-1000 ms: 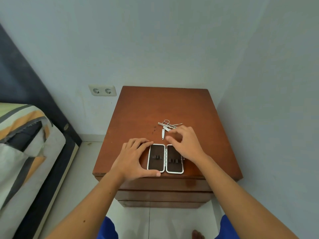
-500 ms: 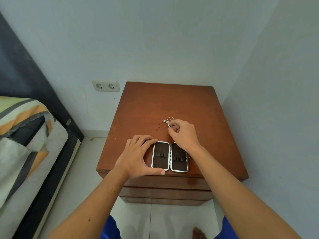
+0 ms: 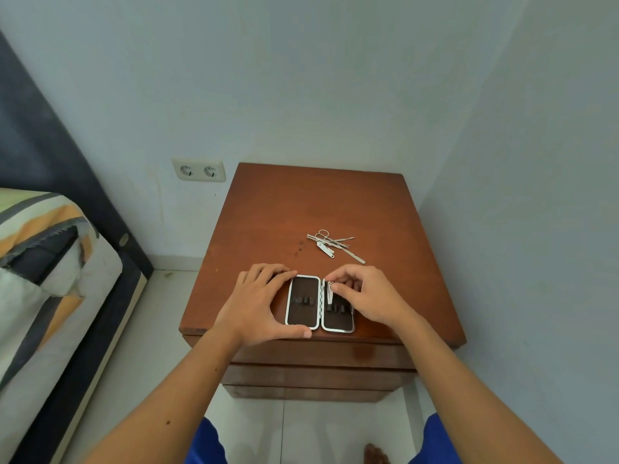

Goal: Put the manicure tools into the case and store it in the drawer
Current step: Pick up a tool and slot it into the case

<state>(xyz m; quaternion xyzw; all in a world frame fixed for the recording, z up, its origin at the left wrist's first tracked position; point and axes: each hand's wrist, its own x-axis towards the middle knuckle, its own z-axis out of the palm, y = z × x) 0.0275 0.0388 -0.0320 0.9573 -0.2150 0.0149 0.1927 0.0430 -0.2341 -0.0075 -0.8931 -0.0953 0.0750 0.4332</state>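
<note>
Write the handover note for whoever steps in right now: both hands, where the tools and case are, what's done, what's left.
Left hand: flat on the nightstand, steadying the left edge of the open case; it grips nothing.
Right hand: fingers pinch one small metal tool over the case's right half, at its elastic loops.
Other tools: a loose pile on the nightstand top, behind the case.
Done: case open and flat near the front edge; first tool is going in, not clearly seated.
Left: seat this tool, load the pile, close the case, open a drawer (all look closed) and store it.
</note>
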